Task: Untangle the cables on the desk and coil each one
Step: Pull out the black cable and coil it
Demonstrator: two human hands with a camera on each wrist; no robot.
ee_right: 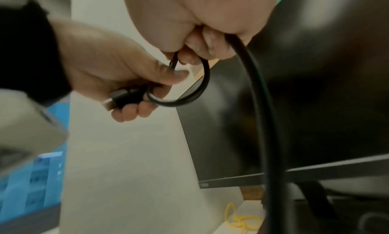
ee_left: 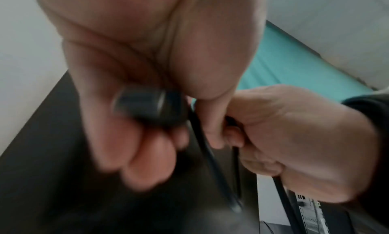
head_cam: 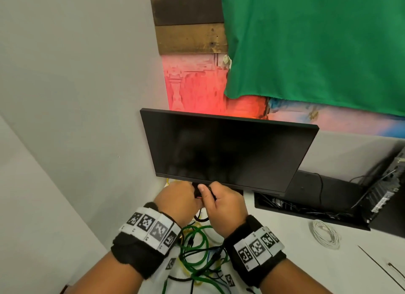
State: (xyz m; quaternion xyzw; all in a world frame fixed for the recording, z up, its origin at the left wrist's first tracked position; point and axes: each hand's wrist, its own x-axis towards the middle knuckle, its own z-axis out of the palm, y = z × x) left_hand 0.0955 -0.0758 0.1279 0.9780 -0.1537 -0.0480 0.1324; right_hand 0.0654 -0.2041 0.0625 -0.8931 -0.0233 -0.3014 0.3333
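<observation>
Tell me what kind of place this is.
Probably an office or home computer desk: a dark monitor stands on a white desk, a small computer sits at right, and both hands work a black cable.

White desk [head_cam: 306, 260] with tangled green, black, yellow cables [head_cam: 197, 250], white coil [head_cam: 324, 234], monitor [head_cam: 225, 151].

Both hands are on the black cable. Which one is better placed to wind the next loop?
Right. The left hand grips the plug end, anchoring the first loop; the right hand pinches the black cable where its long free run hangs down.
</observation>
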